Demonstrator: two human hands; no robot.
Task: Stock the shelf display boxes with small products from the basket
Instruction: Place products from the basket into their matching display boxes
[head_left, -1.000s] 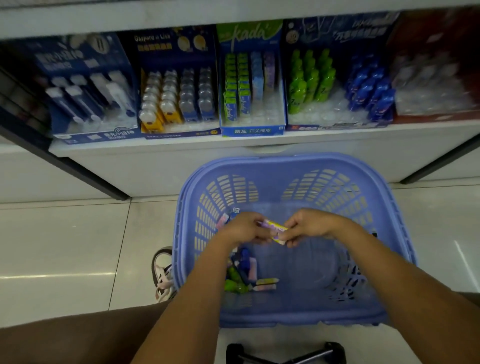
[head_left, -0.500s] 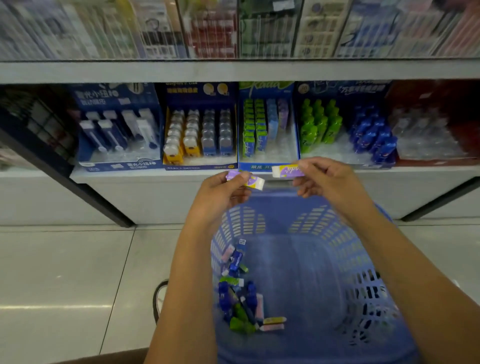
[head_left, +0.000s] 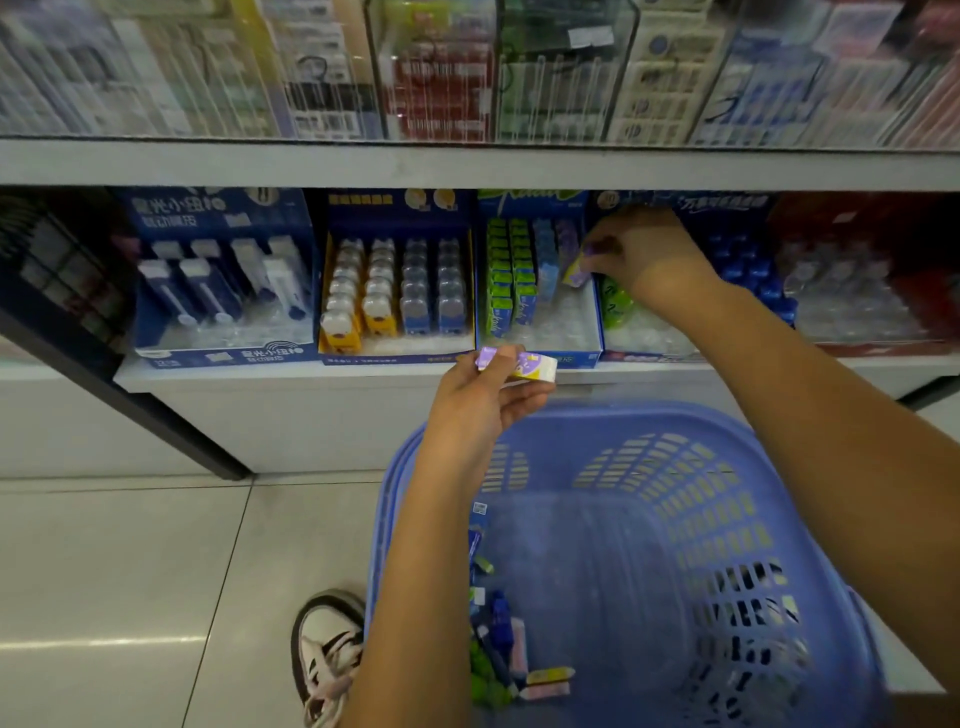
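nearest to us, just left of the blue basket (head_left: 675, 413), a laced shoe (head_left: 327, 654) stood on the pale floor tiles (head_left: 130, 571). inside the basket, against its left wall, lay a small heap of loose products (head_left: 498, 649) in green, blue, pink and yellow. above the basket's far rim we saw the left hand (head_left: 483, 402) pinching a purple-and-white packet (head_left: 524, 365) between thumb and curled fingers, short of the shelf. beyond the basket ran the white shelf ledge (head_left: 260, 375). straight behind the basket's far rim sat the blue display box (head_left: 569, 325), with green, blue and purple rows at its back and bare white floor at its front. the right hand (head_left: 649, 254) reached over the basket into that box, its fingers curled round a second purple packet (head_left: 576, 271), which was tilted at the front of the purple row. we could not tell whether it touched the row. further behind the basket, to the left, stood a yellow-trimmed box (head_left: 397, 358), and higher up hung blurred carded goods (head_left: 441, 78).
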